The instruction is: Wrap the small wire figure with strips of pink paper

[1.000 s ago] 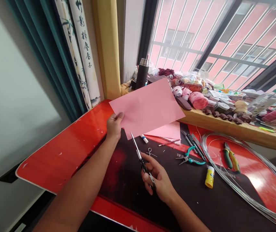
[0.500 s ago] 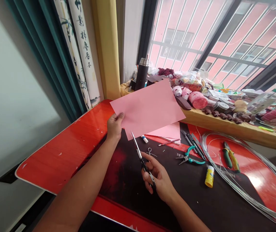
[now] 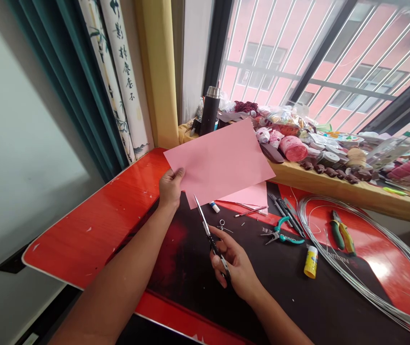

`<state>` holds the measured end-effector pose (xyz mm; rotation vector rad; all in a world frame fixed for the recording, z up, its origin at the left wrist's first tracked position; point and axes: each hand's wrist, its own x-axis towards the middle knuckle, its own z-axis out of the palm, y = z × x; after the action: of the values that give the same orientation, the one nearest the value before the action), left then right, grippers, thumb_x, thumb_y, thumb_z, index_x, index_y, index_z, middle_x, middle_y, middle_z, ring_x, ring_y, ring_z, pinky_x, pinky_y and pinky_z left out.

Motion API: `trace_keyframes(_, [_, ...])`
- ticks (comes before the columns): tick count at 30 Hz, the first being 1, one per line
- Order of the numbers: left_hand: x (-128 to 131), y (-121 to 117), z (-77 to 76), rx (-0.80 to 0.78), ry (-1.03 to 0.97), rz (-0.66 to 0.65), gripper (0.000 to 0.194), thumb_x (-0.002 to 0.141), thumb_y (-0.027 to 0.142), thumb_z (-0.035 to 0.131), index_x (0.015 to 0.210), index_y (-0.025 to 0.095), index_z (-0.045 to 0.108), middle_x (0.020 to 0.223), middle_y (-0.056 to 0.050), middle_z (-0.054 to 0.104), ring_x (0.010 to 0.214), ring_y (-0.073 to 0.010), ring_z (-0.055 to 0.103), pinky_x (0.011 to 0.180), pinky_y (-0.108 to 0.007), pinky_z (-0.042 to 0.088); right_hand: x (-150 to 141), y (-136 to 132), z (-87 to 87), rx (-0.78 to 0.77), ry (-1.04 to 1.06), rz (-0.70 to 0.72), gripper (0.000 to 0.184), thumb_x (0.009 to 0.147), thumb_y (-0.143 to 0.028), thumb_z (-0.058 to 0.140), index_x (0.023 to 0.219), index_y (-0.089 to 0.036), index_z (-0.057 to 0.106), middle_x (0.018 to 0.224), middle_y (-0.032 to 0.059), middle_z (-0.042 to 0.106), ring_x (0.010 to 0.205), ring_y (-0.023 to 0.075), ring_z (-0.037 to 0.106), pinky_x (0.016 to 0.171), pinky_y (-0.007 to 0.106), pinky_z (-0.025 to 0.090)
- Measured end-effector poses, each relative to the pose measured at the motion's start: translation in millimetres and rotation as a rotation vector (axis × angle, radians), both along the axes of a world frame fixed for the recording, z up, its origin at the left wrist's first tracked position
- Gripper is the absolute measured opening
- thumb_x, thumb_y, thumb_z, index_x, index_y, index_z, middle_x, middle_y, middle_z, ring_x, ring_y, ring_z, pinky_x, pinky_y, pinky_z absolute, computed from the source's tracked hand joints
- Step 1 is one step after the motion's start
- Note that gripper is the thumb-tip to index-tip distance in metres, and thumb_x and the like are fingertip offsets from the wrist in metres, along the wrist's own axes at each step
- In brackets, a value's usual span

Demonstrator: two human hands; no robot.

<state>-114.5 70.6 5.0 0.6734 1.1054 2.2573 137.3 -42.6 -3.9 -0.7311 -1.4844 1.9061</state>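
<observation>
My left hand (image 3: 170, 189) grips the lower left edge of a sheet of pink paper (image 3: 219, 163), raising it above the table. My right hand (image 3: 235, 263) holds a pair of black-handled scissors (image 3: 208, 235) with the blades pointing up and away from me. Their tip sits just at the lower edge of the sheet. Beneath that sheet, a second piece of pink paper (image 3: 248, 197) lies partly hidden on the desk.
The red table (image 3: 82, 239) has a dark desk mat (image 3: 186, 282). On them lie teal pliers (image 3: 280, 235), yellow-handled pliers (image 3: 339, 232), a glue stick (image 3: 310, 261) and a wire coil (image 3: 352, 254). A wooden sill (image 3: 352, 191) holds a thermos (image 3: 210, 110) and crowded craft supplies.
My hands, the scissors and the pink sheet stay almost in place. The whole view shifts only slightly.
</observation>
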Motion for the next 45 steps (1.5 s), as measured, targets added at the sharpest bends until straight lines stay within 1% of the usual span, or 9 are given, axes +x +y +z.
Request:
trace_keyframes(5, [0.1, -0.1, -0.6, 0.005, 0.000, 0.000, 0.032, 0.069, 0.045, 0.093, 0.082, 0.020, 0.078, 0.093, -0.007, 0.078, 0.089, -0.0223, 0.069, 0.084, -0.035, 0.057, -0.1, -0.1, 0.2, -0.010, 0.000, 0.000, 0.077, 0.086, -0.060, 0.083, 0.150, -0.027, 0.054, 0.079, -0.0060, 0.052, 0.038, 0.0029, 0.044, 0.036, 0.017, 0.027])
trace_keyframes(10, [0.3, -0.1, -1.5, -0.002, 0.005, 0.008, 0.029, 0.070, 0.044, 0.092, 0.078, 0.021, 0.076, 0.088, -0.005, 0.076, 0.085, -0.0212, 0.067, 0.081, -0.034, 0.056, -0.1, -0.4, 0.2, 0.005, -0.001, 0.001, 0.075, 0.088, -0.059, 0.082, 0.150, -0.026, 0.055, 0.078, -0.0060, 0.052, 0.038, 0.0037, 0.044, 0.036, 0.018, 0.026])
trace_keyframes(14, [0.2, 0.5, -2.2, -0.005, 0.011, 0.020, 0.030, 0.071, 0.043, 0.092, 0.074, 0.021, 0.073, 0.087, -0.005, 0.075, 0.086, -0.0214, 0.068, 0.082, -0.033, 0.055, -0.1, -0.3, 0.2, 0.001, -0.002, 0.003, 0.075, 0.088, -0.057, 0.082, 0.150, -0.027, 0.054, 0.078, -0.0057, 0.052, 0.038, 0.0035, 0.043, 0.036, 0.018, 0.026])
trace_keyframes(23, [0.4, 1.3, -3.9, -0.002, 0.021, 0.030, 0.028, 0.072, 0.043, 0.091, 0.081, 0.021, 0.077, 0.091, -0.005, 0.076, 0.087, -0.0211, 0.067, 0.084, -0.033, 0.055, 0.5, -0.3, 0.3, 0.001, 0.010, 0.005, 0.074, 0.087, -0.057, 0.083, 0.149, -0.027, 0.056, 0.080, -0.0052, 0.053, 0.038, 0.0030, 0.043, 0.036, 0.018, 0.026])
trace_keyframes(32, [0.6, 0.5, -4.0, -0.005, 0.028, 0.026, 0.028, 0.073, 0.043, 0.091, 0.079, 0.021, 0.075, 0.089, -0.005, 0.075, 0.086, -0.0211, 0.067, 0.080, -0.033, 0.055, 0.4, 0.2, 0.6, -0.002, 0.024, 0.015, 0.074, 0.087, -0.057, 0.083, 0.149, -0.028, 0.055, 0.080, -0.0051, 0.054, 0.037, 0.0029, 0.045, 0.036, 0.018, 0.026])
trace_keyframes(40, [0.4, 0.1, -2.9, -0.022, 0.034, 0.031, 0.033, 0.070, 0.046, 0.091, 0.077, 0.019, 0.073, 0.084, -0.003, 0.074, 0.082, -0.0190, 0.065, 0.078, -0.030, 0.054, 0.4, 1.2, -0.4, 0.008, 0.029, 0.023, 0.073, 0.089, -0.057, 0.082, 0.149, -0.028, 0.055, 0.080, -0.0055, 0.055, 0.038, 0.0025, 0.045, 0.036, 0.017, 0.028])
trace_keyframes(45, [0.6, 0.2, -2.7, -0.028, 0.041, 0.035, 0.032, 0.071, 0.045, 0.090, 0.077, 0.019, 0.073, 0.083, -0.003, 0.075, 0.080, -0.0185, 0.065, 0.077, -0.030, 0.054, 0.7, 0.6, -1.7, 0.011, 0.035, 0.027, 0.071, 0.090, -0.056, 0.082, 0.149, -0.029, 0.055, 0.081, -0.0055, 0.055, 0.038, 0.0016, 0.045, 0.036, 0.016, 0.028])
